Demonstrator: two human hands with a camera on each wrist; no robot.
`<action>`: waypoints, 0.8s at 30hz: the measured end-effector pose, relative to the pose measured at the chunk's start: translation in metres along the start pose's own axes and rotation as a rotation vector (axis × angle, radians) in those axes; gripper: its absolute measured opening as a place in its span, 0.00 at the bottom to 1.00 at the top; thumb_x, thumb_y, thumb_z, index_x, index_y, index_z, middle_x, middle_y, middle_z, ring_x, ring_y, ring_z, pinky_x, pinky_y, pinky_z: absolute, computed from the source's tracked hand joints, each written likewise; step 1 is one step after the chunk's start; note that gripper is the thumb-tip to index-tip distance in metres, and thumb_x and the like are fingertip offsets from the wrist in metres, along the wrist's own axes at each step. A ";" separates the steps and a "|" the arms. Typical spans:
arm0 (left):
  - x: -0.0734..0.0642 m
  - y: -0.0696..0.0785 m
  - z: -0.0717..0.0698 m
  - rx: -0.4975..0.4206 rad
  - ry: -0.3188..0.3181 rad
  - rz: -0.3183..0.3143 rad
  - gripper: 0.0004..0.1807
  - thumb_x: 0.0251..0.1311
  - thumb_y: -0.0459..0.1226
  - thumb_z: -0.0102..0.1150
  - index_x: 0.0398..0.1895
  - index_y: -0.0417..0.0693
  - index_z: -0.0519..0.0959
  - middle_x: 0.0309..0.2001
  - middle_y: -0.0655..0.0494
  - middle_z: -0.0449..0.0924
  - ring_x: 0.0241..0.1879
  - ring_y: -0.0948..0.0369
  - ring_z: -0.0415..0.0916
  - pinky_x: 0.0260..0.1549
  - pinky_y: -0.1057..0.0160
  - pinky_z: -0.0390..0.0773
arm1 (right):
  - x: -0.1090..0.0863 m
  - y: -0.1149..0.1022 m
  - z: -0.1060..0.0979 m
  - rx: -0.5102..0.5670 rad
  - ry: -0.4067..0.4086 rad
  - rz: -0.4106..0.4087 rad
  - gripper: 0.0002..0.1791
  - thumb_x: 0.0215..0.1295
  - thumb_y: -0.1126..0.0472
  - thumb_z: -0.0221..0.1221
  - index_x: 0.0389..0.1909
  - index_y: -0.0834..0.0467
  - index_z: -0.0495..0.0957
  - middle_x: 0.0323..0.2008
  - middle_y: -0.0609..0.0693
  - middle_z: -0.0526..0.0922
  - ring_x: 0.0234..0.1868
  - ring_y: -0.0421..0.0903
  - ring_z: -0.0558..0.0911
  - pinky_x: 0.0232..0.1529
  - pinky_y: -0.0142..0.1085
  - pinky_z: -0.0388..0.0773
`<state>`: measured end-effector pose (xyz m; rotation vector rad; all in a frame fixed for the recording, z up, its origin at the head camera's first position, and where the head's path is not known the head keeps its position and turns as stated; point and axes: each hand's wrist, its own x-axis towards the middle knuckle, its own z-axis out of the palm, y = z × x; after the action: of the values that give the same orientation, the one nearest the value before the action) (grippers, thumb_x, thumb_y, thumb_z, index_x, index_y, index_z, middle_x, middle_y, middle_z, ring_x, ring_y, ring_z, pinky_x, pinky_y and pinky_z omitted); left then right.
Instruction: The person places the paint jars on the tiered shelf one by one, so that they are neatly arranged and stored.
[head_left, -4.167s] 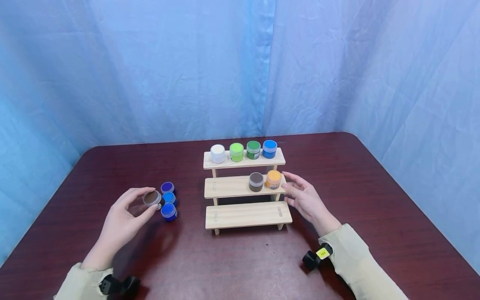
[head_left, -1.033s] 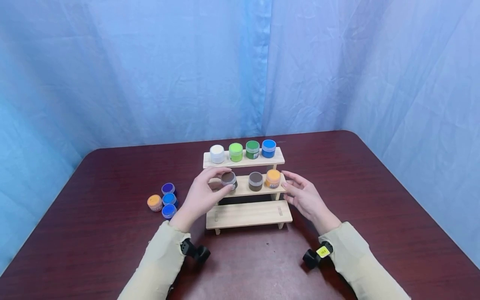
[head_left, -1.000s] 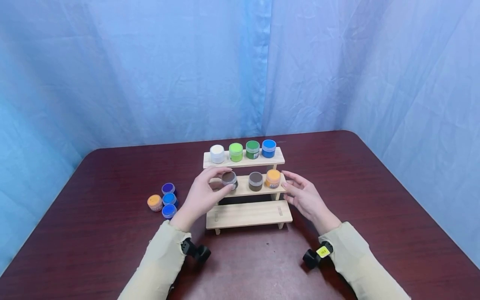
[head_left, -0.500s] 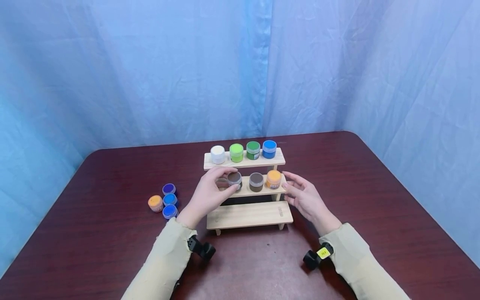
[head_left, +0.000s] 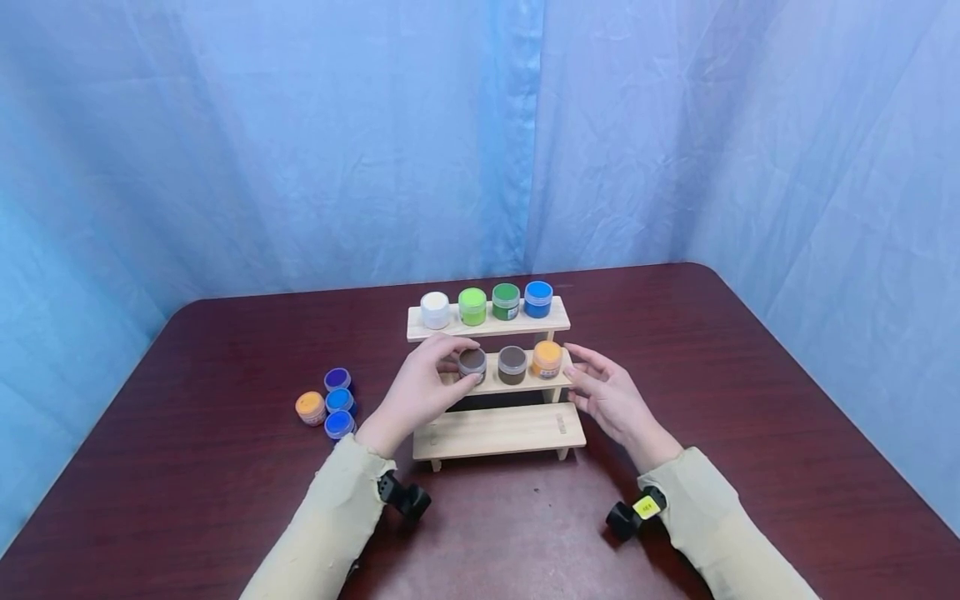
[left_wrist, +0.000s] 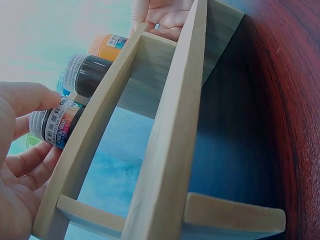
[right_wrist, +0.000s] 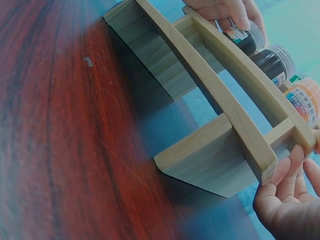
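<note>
My left hand (head_left: pixel 423 387) pinches a dark brown paint jar (head_left: pixel 472 367) between thumb and fingers on the middle shelf of a three-tier wooden stand (head_left: pixel 495 429). In the left wrist view, the held paint jar (left_wrist: pixel 62 122) rests against the shelf's edge, label showing. Right beside it on that shelf are a second dark brown paint jar (head_left: pixel 512 365) and an orange paint jar (head_left: pixel 547 360). My right hand (head_left: pixel 611 400) holds the right end of the middle shelf, thumb in front. Its fingers (right_wrist: pixel 287 177) curl near the shelf end in the right wrist view.
White (head_left: pixel 435 310), light green (head_left: pixel 472 307), green (head_left: pixel 506 302) and blue (head_left: pixel 538 300) paint jars line the top shelf. Left of the stand, another orange jar (head_left: pixel 311 408) stands beside several blue and violet jars (head_left: pixel 340 402) on the dark red table (head_left: pixel 225 467). Blue curtains hang behind.
My left hand has brought the dark brown jar from the table to the middle shelf, then slid it right towards the other brown jar. The right hand stays at the shelf end.
</note>
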<state>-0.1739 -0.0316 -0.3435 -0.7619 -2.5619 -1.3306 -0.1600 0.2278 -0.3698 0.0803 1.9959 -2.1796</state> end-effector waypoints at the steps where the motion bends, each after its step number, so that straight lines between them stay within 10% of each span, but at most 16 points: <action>1: 0.000 0.000 0.000 0.000 -0.001 -0.003 0.19 0.52 0.34 0.65 0.48 0.46 0.77 0.43 0.52 0.76 0.42 0.61 0.75 0.43 0.65 0.81 | 0.000 0.000 0.000 0.000 0.000 0.000 0.30 0.69 0.65 0.48 0.70 0.61 0.52 0.35 0.40 0.72 0.33 0.34 0.72 0.35 0.26 0.75; 24: 0.000 0.003 -0.001 0.034 -0.051 -0.041 0.20 0.53 0.37 0.65 0.51 0.47 0.76 0.44 0.53 0.77 0.43 0.59 0.75 0.47 0.61 0.80 | 0.001 0.001 0.001 -0.016 0.009 -0.004 0.30 0.69 0.65 0.48 0.70 0.60 0.52 0.35 0.40 0.73 0.33 0.34 0.73 0.35 0.26 0.74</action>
<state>-0.1722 -0.0306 -0.3408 -0.7514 -2.6466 -1.2917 -0.1608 0.2270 -0.3704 0.0845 2.0196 -2.1690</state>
